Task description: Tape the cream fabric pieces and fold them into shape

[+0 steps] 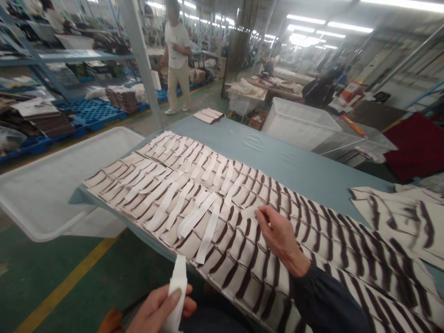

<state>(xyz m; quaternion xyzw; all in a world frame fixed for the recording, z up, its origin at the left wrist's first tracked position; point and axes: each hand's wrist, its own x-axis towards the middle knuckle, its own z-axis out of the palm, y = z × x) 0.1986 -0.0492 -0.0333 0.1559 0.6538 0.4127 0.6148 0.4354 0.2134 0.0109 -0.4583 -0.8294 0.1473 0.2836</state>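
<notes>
My left hand [163, 305] is closed around a bundle of white strips [178, 282], thumb on top, below the table's near edge. My right hand [280, 231] is pinched over the rows of cream fabric pieces with dark brown edges [243, 252]. A pale strip [249, 212] shows at its fingertips, lying against the fabric. Left of that hand, several white strips [208, 236] lie slantwise across the overlapping pieces, in two bands. On the right, the dark-edged pieces have no strips on them.
The fabric covers much of a blue-green table [243, 143]. A small fabric stack [208, 115] lies at the far end, and loose pieces [398, 217] at right. White bins stand left [69, 180] and behind [298, 122]. A person [177, 55] stands in the aisle beyond.
</notes>
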